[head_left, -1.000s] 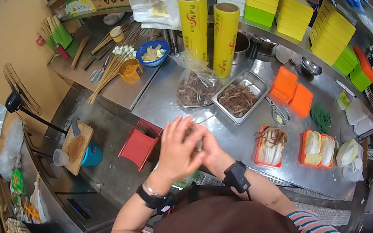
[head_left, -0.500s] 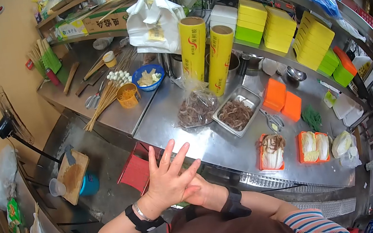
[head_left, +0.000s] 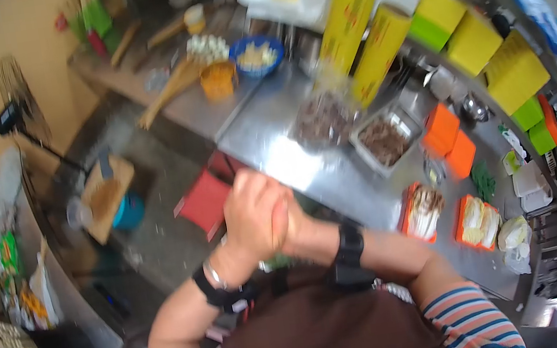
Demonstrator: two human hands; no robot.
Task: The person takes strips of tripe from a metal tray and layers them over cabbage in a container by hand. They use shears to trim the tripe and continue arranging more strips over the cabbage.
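Note:
Clasped together in front of the brown apron point(head_left: 323, 326) are my left hand point(head_left: 248, 214) and my right hand point(head_left: 293, 226). The left hand's fingers are folded over the right hand. Most of the right hand's fingers are hidden behind the left. Nothing else shows between them. They are in the air near the front edge of the steel table point(head_left: 272, 128), beside a red stool point(head_left: 204, 203). Beyond them lie a clear bag of brownish food point(head_left: 321, 121) and a metal pan of similar brown strips point(head_left: 385, 140). The picture is blurred.
Orange trays of cabbage, one point(head_left: 423, 213) topped with brown food and another point(head_left: 478, 222), stand at right. Two yellow film rolls point(head_left: 346, 27), a blue bowl point(head_left: 257, 55) and skewers point(head_left: 169, 93) are further back. A cutting board point(head_left: 109, 199) rests over a blue bucket at left.
My left hand's spread fingers have folded down over my right hand, so the hands are now clasped. The head view has tilted and shifted, moving the table's things rightward.

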